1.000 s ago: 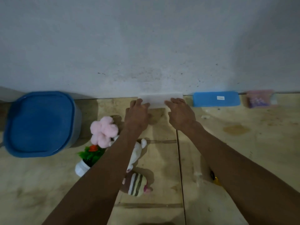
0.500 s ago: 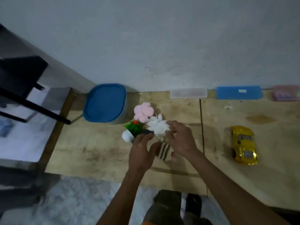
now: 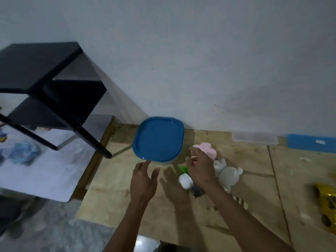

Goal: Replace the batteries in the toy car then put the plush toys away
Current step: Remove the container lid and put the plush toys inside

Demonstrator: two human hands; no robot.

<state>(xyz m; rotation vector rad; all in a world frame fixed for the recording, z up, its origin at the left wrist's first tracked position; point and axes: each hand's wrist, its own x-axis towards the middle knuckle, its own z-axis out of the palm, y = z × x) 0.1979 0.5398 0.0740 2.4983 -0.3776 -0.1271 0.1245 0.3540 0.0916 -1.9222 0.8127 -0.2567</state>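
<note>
On the wooden floor point(image 3: 127, 193), the toy car point(image 3: 327, 206) lies lengthwise toward the wall; both hands empty, fingers spread.

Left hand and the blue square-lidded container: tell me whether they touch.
Cannot tell. In the head view the left hand's fingertip meets the blue square-lidded container's lid edge, but overlap hides any gap.

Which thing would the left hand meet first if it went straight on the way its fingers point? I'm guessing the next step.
Probably the blue lid of the container; left hand fingertips nearly reach its near rim.
</note>
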